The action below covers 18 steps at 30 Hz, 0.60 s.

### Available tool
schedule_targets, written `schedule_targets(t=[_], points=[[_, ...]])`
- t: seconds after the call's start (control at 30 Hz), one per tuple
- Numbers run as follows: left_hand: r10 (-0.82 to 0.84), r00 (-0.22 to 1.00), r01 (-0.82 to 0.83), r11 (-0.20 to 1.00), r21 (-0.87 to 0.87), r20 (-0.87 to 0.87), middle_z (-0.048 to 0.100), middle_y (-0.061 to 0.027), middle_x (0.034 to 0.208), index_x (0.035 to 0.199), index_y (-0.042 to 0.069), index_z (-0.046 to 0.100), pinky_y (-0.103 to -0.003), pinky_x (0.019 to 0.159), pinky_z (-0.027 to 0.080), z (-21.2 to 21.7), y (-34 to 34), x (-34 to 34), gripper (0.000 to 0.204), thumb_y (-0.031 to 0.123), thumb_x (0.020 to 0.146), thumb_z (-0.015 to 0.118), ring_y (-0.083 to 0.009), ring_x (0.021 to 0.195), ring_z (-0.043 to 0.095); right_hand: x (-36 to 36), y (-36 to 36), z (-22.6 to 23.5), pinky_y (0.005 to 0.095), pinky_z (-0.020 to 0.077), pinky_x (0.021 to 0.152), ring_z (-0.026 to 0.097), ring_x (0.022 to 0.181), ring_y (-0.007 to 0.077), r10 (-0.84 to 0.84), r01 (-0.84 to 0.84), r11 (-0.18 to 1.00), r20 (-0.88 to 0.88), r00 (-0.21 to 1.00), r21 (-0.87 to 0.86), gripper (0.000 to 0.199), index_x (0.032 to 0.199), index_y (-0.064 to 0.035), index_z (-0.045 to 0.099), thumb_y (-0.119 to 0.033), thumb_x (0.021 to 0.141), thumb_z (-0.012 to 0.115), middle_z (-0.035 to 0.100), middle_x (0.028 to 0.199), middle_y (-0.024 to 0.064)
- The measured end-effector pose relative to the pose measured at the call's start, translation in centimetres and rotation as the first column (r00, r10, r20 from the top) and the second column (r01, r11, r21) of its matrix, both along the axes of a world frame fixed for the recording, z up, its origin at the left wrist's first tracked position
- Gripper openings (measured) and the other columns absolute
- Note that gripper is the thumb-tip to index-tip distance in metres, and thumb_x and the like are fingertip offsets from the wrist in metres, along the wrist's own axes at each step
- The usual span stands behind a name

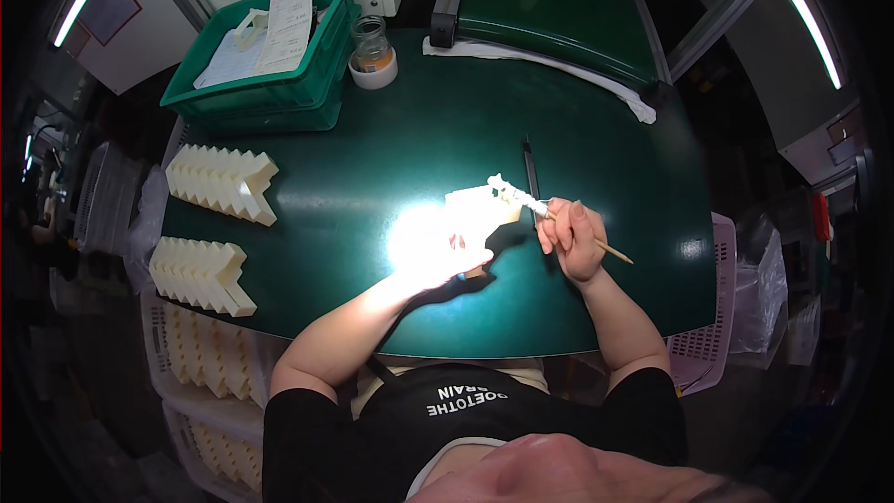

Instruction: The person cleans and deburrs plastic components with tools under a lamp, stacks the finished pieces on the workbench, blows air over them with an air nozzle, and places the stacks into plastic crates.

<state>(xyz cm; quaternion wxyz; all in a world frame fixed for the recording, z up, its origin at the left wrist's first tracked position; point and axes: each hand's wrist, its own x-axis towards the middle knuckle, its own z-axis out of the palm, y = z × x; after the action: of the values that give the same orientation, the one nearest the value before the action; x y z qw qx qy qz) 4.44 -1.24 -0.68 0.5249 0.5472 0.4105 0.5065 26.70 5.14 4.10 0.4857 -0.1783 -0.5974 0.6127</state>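
Observation:
My left hand (pixel 445 263) is washed out by a bright light over the middle of the table. It is closed round a cream-coloured plastic part (pixel 506 211), whose far and right edges show best. In my right hand (pixel 575 235) is a thin wooden stick (pixel 611 251), its pointed end sticking out to the lower right. White cloth-like wrapping (pixel 523 197) covers the stick's other end, which lies against or just over the part's upper right corner. Beyond it, a slim dark tool (pixel 530 168), like a pen or craft knife, rests on the table.
Two rows of cream angled parts (pixel 207 186) stand at the left. A green crate (pixel 251 98) with papers sits at the back left, beside a glass jar (pixel 371 37) in a white holder. A white cloth strip (pixel 549 63) edges a green belt (pixel 559 9). A pink basket (pixel 717 317) is at right.

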Motion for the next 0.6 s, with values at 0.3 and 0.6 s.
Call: schedule_targets(t=[0.3,0.6], points=[[-0.183,0.947,0.232,0.958,-0.168,0.262,0.059,-0.0129,0.102,0.136,0.0,0.042,-0.035,0.067,0.062,0.4,-0.3,-0.6,0.067,0.002,0.077,0.073,-0.0138,0.078,0.064,-0.1,0.3,1.0,0.0241,0.0375,0.047,0.035,0.04,0.0135,-0.014,0.003,0.991,-0.084,0.996,-0.136,0.058,0.055,-0.0103,0.037,-0.034,0.107,0.025,0.037,0.052,0.0044],[-0.092,0.936,0.162,0.969,-0.185,0.34,0.063,-0.0044,0.073,0.09,0.002,0.061,-0.03,0.065,0.058,2.2,-0.3,0.0,0.019,0.01,0.082,0.075,-0.0137,0.066,0.065,0.1,0.5,0.8,0.0235,0.0358,0.046,0.035,0.039,0.012,0.032,-0.065,0.978,-0.162,0.986,-0.201,0.057,0.053,-0.0131,0.036,-0.03,0.106,0.024,0.039,0.051,0.0034]])
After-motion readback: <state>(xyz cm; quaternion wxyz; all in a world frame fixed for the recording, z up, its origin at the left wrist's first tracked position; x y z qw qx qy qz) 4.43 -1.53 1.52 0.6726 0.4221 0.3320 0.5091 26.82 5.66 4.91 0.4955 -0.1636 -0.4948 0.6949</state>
